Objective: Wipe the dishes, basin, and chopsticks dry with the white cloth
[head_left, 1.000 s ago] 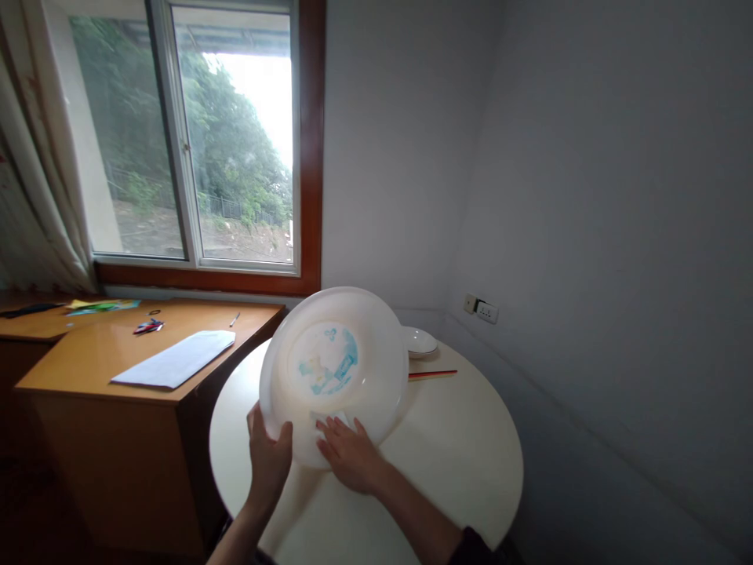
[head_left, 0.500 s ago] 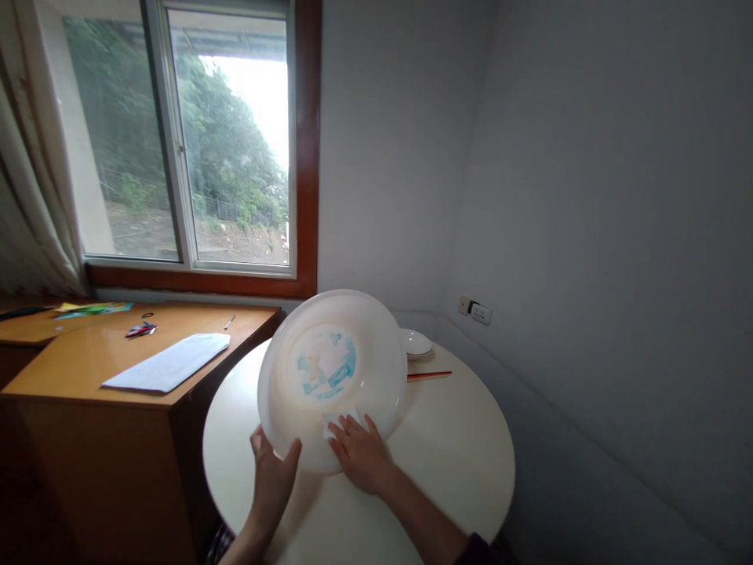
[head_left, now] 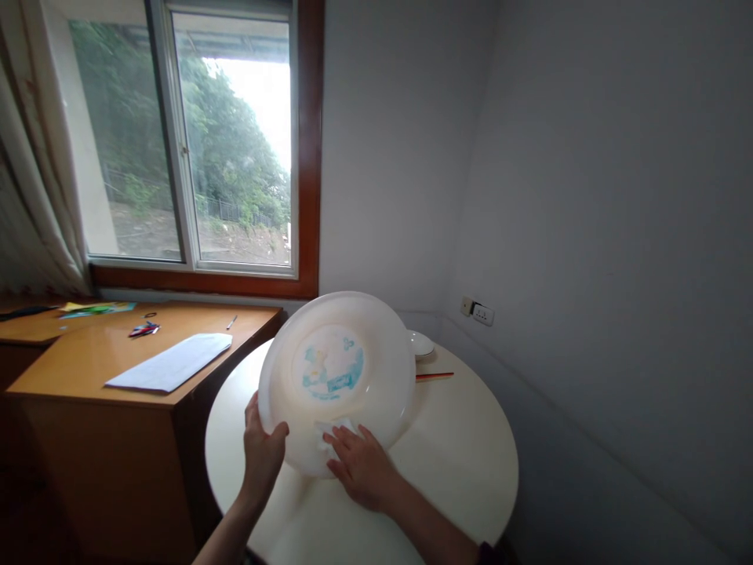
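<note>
A white plastic basin with a blue and yellow print on its bottom is tilted up on edge over the round table, its inside facing me. My left hand grips its lower left rim, thumb inside and fingers behind. Against the lower inner wall, my right hand presses a white tissue under its fingers. Part of the tissue is hidden by that hand.
Behind the basin, a white dish and chopsticks lie on the round white table. To the left, a wooden desk carries a white sheet, a pen and small coloured items. Walls close in at the back and right.
The basin has turned a little clockwise, its print rotating with it. My left hand has shifted slightly left and up along the rim. The tissue and right hand stay low on the wall.
</note>
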Demonstrator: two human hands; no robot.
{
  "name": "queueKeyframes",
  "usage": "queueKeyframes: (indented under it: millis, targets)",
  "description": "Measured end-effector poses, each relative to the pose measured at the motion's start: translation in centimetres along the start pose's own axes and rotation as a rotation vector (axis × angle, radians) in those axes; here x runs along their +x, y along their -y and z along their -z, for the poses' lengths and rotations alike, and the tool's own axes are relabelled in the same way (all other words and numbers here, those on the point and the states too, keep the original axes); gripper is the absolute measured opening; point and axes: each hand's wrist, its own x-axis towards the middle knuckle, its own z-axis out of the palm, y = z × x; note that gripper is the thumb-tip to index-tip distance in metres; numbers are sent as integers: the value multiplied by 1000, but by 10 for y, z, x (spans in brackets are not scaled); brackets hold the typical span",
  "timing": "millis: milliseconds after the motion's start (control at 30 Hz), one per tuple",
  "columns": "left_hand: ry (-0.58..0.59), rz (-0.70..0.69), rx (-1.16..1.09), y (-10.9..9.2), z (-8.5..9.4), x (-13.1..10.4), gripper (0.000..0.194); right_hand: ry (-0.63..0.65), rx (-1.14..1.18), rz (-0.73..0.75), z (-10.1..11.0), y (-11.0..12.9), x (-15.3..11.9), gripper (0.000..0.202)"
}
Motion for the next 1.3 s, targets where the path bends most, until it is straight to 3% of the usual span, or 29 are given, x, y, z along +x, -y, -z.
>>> queueKeyframes:
  millis: [200, 300, 500, 600, 700, 833, 1100, 1300]
  targets:
    - [37, 84, -60, -14, 9, 18, 59, -2, -118, 75, 14, -18, -14, 46]
    - [71, 124, -138, -11, 11, 33, 56, -51, -196, 171, 17, -31, -16, 49]
    - [119, 298, -346, -3, 19, 63, 69, -306, -368, 366, 13, -54, -11, 31]
    - [165, 379, -392, -6, 26, 72, 70, -420, -373, 460, 19, -54, -5, 24]
    - [169, 377, -367, -8, 34, 78, 64, -494, -352, 519, 26, -45, 2, 21]
    - [169, 368, -327, -3, 41, 85, 50, -588, -355, 478, 30, -30, 10, 9]
    - [224, 436, -255, 11, 43, 94, 26, -638, -310, 412, 37, -16, 24, 15]
    - [263, 455, -272, 20, 42, 93, 27, -644, -265, 344, 41, -13, 28, 17]
